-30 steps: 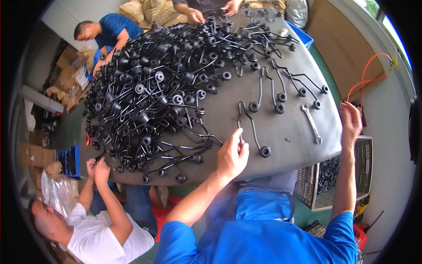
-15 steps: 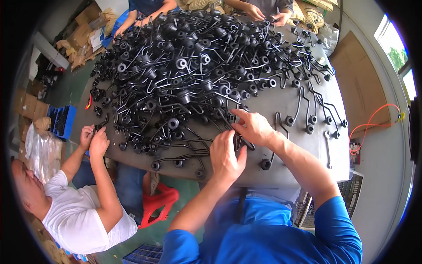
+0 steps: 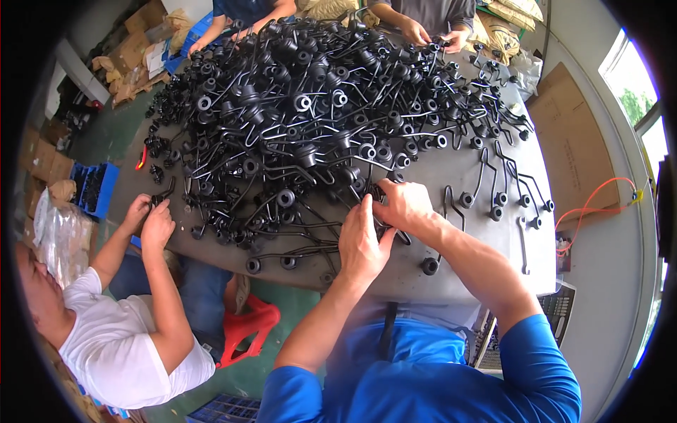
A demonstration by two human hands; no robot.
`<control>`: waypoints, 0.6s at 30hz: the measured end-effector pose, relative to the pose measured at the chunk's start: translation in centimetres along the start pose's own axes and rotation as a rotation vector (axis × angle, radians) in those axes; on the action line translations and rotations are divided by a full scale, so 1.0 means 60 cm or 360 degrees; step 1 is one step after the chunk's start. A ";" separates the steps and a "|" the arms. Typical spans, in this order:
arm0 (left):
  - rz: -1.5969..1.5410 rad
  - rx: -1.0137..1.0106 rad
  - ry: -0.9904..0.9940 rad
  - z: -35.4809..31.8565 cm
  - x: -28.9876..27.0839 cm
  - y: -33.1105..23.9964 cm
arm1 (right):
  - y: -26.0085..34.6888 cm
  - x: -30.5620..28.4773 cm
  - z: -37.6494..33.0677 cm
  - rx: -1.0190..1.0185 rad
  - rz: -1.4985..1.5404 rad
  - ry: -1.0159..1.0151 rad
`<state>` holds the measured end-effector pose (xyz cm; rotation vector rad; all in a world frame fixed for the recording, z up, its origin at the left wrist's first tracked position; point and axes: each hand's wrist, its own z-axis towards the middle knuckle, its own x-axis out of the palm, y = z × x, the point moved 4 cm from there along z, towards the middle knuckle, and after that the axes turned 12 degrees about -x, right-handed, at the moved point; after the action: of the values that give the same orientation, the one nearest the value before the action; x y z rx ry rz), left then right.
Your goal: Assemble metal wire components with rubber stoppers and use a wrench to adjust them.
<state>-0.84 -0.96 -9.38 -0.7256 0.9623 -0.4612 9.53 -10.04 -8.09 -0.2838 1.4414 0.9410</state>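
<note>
The person's two hands meet over the near part of the worktop (image 3: 398,280), at the front edge of a heaped pile (image 3: 303,116) of black rods with rubber rings, too many to count. The right hand (image 3: 407,208) has its fingers curled round one bent rod (image 3: 404,239), which sits between both palms; the left hand (image 3: 363,243) is against it with thumb and fingers apart, but I cannot tell whether it grips, since the hands cover most of the rod. Below them a bare grey strip runs to the near edge, and more bare surface opens to the right. There, seven rings on loose rods lie apart from the pile: one ring (image 3: 430,266) near the right forearm, and a cluster of six (image 3: 501,198) toward the right edge. One wrench (image 3: 524,247) lies close to that edge. Three co-workers sit or stand round the other sides, one in a white shirt (image 3: 134,352) at the left, beside one red stool (image 3: 248,331).
</note>
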 end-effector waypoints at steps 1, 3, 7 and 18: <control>-0.0001 0.0007 0.0020 -0.001 -0.001 0.000 | -0.002 -0.007 -0.008 0.0011 0.0003 -0.0010; -0.0035 0.0011 0.0025 -0.001 -0.003 0.000 | 0.000 -0.023 -0.022 -0.0099 -0.0120 0.0059; -0.0116 -0.0009 -0.0008 0.001 -0.007 -0.002 | -0.026 -0.058 -0.079 -0.0119 0.0101 -0.0294; -0.0134 -0.0123 0.0086 -0.003 0.005 0.005 | -0.008 -0.043 -0.046 -0.0051 0.0173 -0.0053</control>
<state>-0.81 -1.03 -9.83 -0.8294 1.0070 -0.5220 8.24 -13.18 -6.34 -0.2144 1.4236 1.0529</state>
